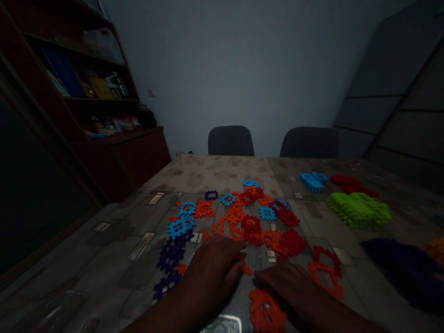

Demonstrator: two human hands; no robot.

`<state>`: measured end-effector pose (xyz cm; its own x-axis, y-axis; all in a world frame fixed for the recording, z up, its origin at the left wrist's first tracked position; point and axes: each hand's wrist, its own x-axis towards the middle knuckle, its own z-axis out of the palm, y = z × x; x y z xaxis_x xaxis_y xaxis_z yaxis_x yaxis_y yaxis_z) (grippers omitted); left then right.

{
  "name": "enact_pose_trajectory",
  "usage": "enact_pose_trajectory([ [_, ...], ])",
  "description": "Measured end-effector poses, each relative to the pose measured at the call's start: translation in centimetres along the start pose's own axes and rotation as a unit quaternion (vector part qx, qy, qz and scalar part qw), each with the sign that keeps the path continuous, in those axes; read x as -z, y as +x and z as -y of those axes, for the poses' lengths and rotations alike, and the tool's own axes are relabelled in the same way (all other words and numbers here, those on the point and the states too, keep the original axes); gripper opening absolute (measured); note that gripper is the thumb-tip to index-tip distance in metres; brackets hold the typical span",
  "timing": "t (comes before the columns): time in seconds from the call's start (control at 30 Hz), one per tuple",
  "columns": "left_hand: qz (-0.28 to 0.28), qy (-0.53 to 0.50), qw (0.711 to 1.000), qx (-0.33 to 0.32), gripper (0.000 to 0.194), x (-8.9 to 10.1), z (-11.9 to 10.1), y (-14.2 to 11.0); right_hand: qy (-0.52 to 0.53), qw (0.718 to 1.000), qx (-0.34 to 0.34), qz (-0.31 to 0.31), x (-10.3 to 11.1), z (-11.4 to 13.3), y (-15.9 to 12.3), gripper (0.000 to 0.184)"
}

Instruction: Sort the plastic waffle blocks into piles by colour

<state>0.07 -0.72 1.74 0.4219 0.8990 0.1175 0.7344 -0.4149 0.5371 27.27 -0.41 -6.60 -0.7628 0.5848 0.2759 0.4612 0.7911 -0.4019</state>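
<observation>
Head view: the two bare hands are palm-down over the near part of a patterned tabletop (114, 249), a small space between them. The left hand (217, 261) is at the near edge of the loose toothed pieces; a small orange piece (247, 269) shows just beside its fingertips. Whether the fingers are closed on anything cannot be told. The right hand (289, 282) is beside an orange toothed plate (266, 311), partly overlapping it in view; contact or grip cannot be confirmed. Dark blue pieces (171, 254) lie to the left of the left hand, light blue pieces (181, 227) beyond them. A red toothed piece (292, 242) lies beyond the right hand. Farther right are a lime green stack (359, 210) and a light blue stack (313, 181). Two chairs (231, 140) stand behind the table.
</observation>
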Motion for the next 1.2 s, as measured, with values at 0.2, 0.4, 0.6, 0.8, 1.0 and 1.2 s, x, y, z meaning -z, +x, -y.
enact_pose_trajectory([
  [0.2, -0.006, 0.016, 1.000, 0.012, 0.034, 0.2, 0.1, 0.1, 0.004, 1.000, 0.025, 0.017, -1.8, -0.1, 0.9, 0.085],
  [0.4, -0.023, 0.017, 1.000, 0.002, 0.034, 0.7, 0.3, 0.2, -0.029, 0.999, -0.040, -0.014, -2.0, 0.9, 1.3, 0.095],
  [0.6, -0.009, -0.003, 0.999, -0.041, 0.027, 0.0, 0.0, -0.4, -0.025, 0.988, -0.153, 0.027, 6.9, 1.5, -0.6, 0.069],
  [0.8, 0.046, 0.017, 0.977, -0.208, 0.047, -4.0, 0.2, -0.5, -0.105, 0.964, -0.241, 0.044, 11.3, -2.6, -4.4, 0.046],
  [1.0, 0.030, 0.080, 0.962, -0.261, 0.049, -6.1, 0.2, -0.4, -0.144, 0.966, -0.215, 0.032, 8.8, -3.4, -7.4, 0.074],
  [1.2, 0.078, 0.096, 0.964, -0.236, 0.042, -6.0, -0.3, -0.7, -0.159, 0.969, -0.186, 0.021, 8.3, -3.2, -7.5, 0.062],
])
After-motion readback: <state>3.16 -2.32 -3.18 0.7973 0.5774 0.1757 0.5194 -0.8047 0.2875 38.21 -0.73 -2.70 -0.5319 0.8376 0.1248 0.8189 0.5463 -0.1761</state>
